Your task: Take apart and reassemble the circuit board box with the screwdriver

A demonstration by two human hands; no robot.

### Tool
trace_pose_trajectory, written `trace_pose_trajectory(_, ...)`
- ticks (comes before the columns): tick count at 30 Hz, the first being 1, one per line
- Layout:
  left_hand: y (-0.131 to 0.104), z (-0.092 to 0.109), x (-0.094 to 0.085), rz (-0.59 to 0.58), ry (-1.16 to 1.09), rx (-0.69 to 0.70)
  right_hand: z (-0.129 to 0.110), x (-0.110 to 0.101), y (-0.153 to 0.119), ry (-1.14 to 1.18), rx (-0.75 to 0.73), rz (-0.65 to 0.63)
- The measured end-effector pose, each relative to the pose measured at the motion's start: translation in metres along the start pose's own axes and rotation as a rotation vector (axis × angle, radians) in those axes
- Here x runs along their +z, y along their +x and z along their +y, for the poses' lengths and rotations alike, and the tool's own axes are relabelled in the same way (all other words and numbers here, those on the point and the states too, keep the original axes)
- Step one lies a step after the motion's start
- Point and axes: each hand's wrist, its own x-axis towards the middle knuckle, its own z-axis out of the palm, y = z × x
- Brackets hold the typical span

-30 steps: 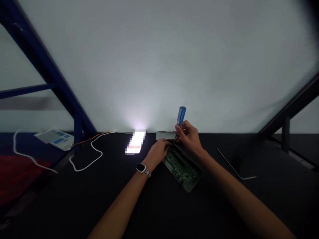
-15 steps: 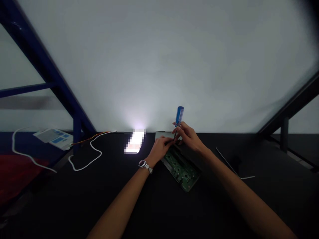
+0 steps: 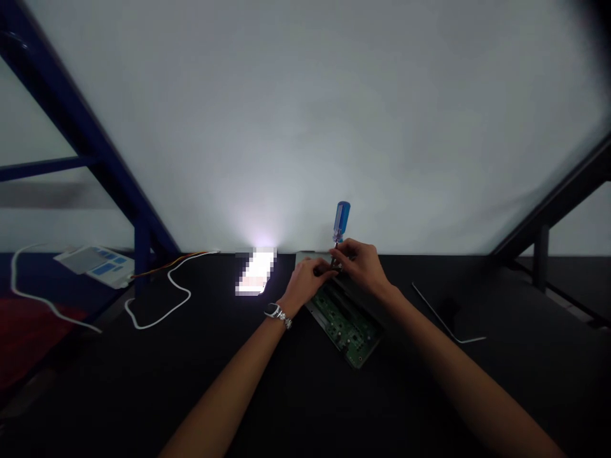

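Electronics workshop: screwdriver [image 3: 342,217], circuit board [image 3: 351,331]

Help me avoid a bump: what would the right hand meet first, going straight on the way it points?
Beyond the screwdriver it holds, probably the left hand, which looks close by; exact depth is unclear.

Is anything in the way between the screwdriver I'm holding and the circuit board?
Your left hand is: its fingertips crowd the lower shaft of the blue screwdriver in your right hand, at the far end of the green circuit board. The screwdriver's tip isn't clearly visible.
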Motion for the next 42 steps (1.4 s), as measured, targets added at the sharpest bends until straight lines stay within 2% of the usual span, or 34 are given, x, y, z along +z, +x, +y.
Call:
trace_pose_trajectory(4, 0.001, -0.003, -0.003, -0.106, -0.044, 0.073, 0.0, -0.005, 0.002, 0.019, 0.002, -0.13)
trace_pose_trajectory(9, -0.001, -0.003, -0.008, -0.168, -0.076, 0.043, -0.003, -0.008, 0.001, 0.132, 0.031, -0.287)
trace_pose_trajectory(11, -0.001, -0.002, -0.009, -0.148, -0.061, 0.035, -0.002, -0.007, 0.001, 0.129, 0.032, -0.253)
trace_pose_trajectory(16, 0.0, 0.002, -0.009, -0.064, -0.019, 0.003, 0.004, -0.002, 0.001, 0.083, 0.018, -0.037)
trace_pose_trajectory(24, -0.001, 0.005, -0.001, 0.016, 0.024, -0.039, 0.001, 0.004, 0.003, -0.056, 0.023, 0.078)
trace_pose_trajectory(27, -0.002, 0.003, -0.001, 0.011, 0.035, -0.04, 0.001, 0.002, 0.003, -0.018, 0.04, -0.003)
trace_pose_trajectory(32, -0.004, -0.003, -0.006, -0.089, -0.05, 0.048, -0.002, -0.005, 0.005, 0.043, 0.048, -0.15)
trace_pose_trajectory(36, -0.005, -0.004, -0.006, -0.089, -0.106, 0.036, -0.005, -0.006, 0.005, 0.12, 0.046, -0.257)
trace_pose_trajectory(39, -0.005, -0.002, -0.004, -0.048, -0.099, 0.013, -0.005, -0.003, 0.003, 0.126, 0.023, -0.235)
trace_pose_trajectory(42, -0.005, 0.001, -0.003, 0.019, -0.079, -0.012, -0.004, 0.002, 0.002, 0.04, -0.006, -0.108)
